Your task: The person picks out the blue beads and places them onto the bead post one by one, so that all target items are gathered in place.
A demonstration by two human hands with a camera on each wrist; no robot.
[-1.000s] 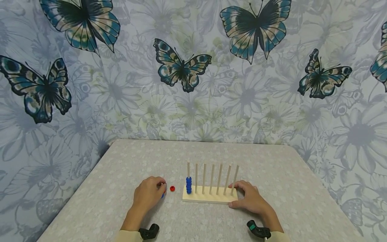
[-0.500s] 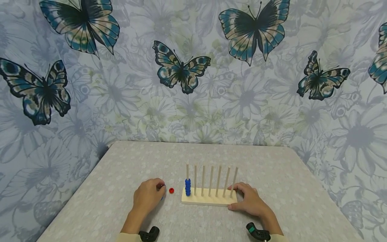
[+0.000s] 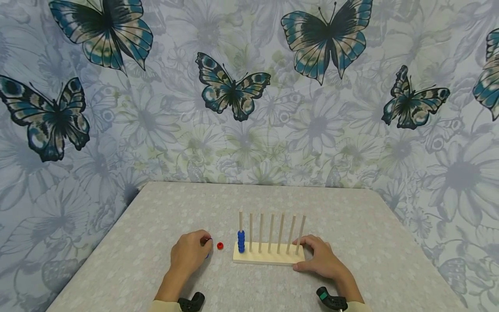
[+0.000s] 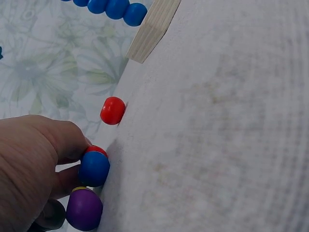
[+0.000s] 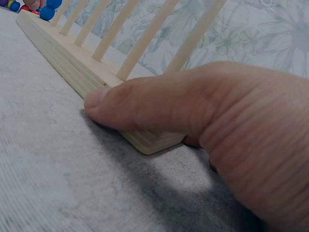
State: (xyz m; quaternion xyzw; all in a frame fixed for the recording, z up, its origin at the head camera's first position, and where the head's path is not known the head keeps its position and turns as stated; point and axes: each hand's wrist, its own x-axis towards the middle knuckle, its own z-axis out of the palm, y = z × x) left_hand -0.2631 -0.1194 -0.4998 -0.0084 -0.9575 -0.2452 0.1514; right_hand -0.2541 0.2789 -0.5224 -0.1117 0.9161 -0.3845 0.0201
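Note:
A wooden peg stand (image 3: 269,258) with a row of upright pegs sits on the table. Several blue beads (image 3: 241,242) are stacked on its leftmost peg. My right hand (image 3: 321,258) grips the base's right end, thumb (image 5: 111,104) along the front edge. Left of the stand, my left hand (image 3: 191,251) is low over loose beads, fingers bent. Its index fingertip is right at a red bead (image 4: 96,149), partly hidden behind a blue bead (image 4: 94,169); I cannot tell if the fingers pinch it. A purple bead (image 4: 84,209) lies beside them, a sliver of yellow bead behind it.
A lone red bead (image 3: 220,245) lies between my left hand and the stand. A patterned pale cloth covers the table (image 3: 257,286). Behind it rises a wall (image 3: 249,143) with butterflies and flowers. The several pegs right of the blue stack are bare.
The whole view has shifted slightly. My left hand stays by the loose beads, and less of the blue bead under its fingers shows. The right hand keeps its grip on the stand.

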